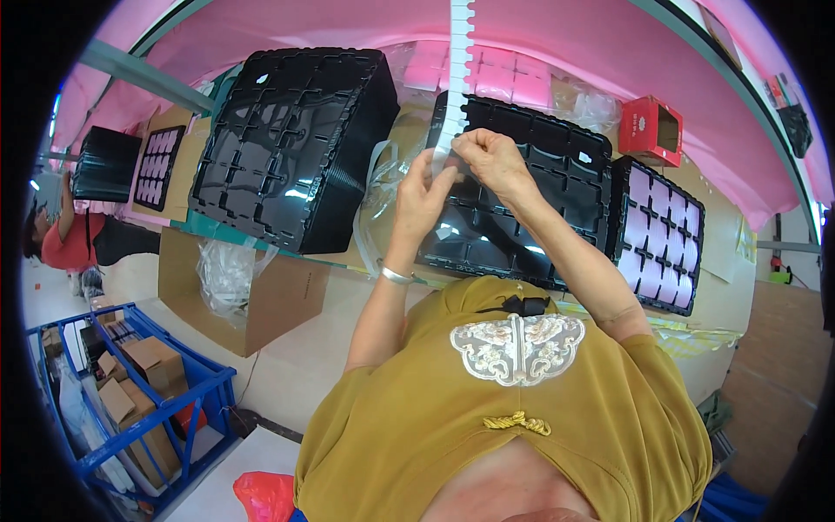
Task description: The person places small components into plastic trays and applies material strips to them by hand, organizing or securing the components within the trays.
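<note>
A long white strip (458, 74) with a notched right edge runs down from the top of the view to my hands. My left hand (422, 200) has its thumb and fingers closed around the strip's lower end. Just right of it, my right hand (494, 158) pinches the strip's edge between thumb and fingertips. Both hands are above a black moulded tray (557, 187) with many compartments. To its right lies another black tray (623, 230) filled with lilac pieces (657, 239). A tall stack of black trays (291, 139) stands to the left.
Behind the trays are a pink wrapped pack (500, 74) and an open red box (639, 130). Below the table edge stands a cardboard box (283, 304) holding clear plastic. A blue metal cart (204, 383) with cartons is lower left. Another person (70, 235) is at far left.
</note>
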A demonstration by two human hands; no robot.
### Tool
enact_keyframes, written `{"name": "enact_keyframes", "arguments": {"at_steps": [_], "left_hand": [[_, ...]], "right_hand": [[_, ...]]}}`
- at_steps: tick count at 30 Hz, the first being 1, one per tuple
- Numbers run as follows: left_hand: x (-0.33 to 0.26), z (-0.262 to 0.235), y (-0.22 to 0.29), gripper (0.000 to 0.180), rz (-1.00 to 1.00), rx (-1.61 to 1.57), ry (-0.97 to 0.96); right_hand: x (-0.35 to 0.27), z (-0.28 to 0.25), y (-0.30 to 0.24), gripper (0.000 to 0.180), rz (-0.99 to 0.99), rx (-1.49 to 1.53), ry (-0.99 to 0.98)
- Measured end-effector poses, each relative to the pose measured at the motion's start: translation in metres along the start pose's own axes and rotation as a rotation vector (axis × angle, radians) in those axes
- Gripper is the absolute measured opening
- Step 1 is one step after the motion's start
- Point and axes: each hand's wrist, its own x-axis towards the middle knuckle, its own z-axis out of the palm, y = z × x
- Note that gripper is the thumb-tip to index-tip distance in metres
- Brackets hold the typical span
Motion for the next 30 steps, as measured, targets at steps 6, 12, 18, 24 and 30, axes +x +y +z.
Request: {"name": "enact_keyframes", "arguments": {"at_steps": [6,12,18,24,30], "left_hand": [[0.015,-0.008,0.008,0.018,-0.250,-0.122,-0.048],[0.018,0.001,-0.018,0.017,-0.155,0.038,0.048],[0.016,-0.002,-0.015,0.014,-0.155,-0.004,0.033],[0.025,-0.019,-0.026,0.008,0.119,0.420,0.136],[0.019,-0.043,-0.009,0.015,-0.055,0.228,0.173]], "right_hand": [[0.014,-0.004,0.020,0.026,-0.068,-0.075,0.033],[0.015,-0.002,0.009,0.025,0.077,-0.026,0.005],[0.017,-0.001,0.017,0.020,-0.117,-0.108,0.068],[-0.031,-0.060,-0.013,0.016,0.211,0.124,-0.214],[-0.105,-0.183,0.057,0.016,0.220,-0.454,-0.247]]}}
